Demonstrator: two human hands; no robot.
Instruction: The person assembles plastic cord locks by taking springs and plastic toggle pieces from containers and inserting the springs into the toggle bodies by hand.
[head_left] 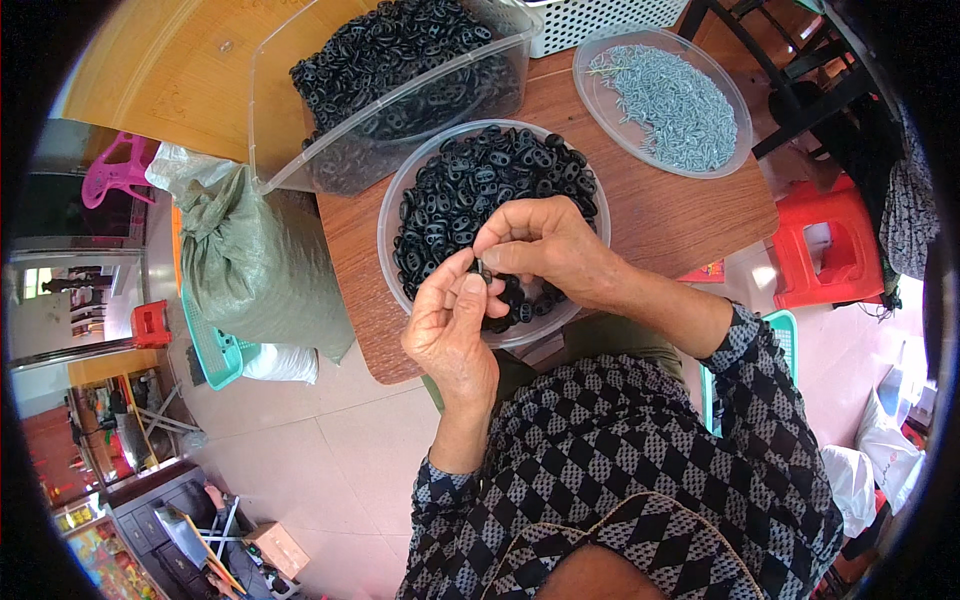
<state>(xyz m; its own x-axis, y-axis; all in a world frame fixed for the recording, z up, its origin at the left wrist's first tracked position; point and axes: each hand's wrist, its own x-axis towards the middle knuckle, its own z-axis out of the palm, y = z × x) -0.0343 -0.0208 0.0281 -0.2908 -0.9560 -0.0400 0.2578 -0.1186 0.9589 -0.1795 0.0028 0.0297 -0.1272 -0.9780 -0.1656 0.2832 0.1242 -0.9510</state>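
Both my hands meet over a round clear tub (392, 278) heaped with small black oval two-hole pieces (480, 185). My left hand (455, 335) is closed, with a small black piece (481, 270) pinched between thumb and fingers. Close against that piece is my right hand (560, 250), thumb and forefinger pressed together at its upper end. Whatever the right fingertips grip is too small to make out. On the table's far right, a clear round tray (588, 72) carries a pile of small silvery screw-like pins (675, 105).
Behind the tub, a large clear bin (262, 150) holds more black pieces. A white perforated basket (600, 25) touches the table's far edge (560, 90). A stuffed green sack (265, 265) stands left; a red stool (825, 245) stands right.
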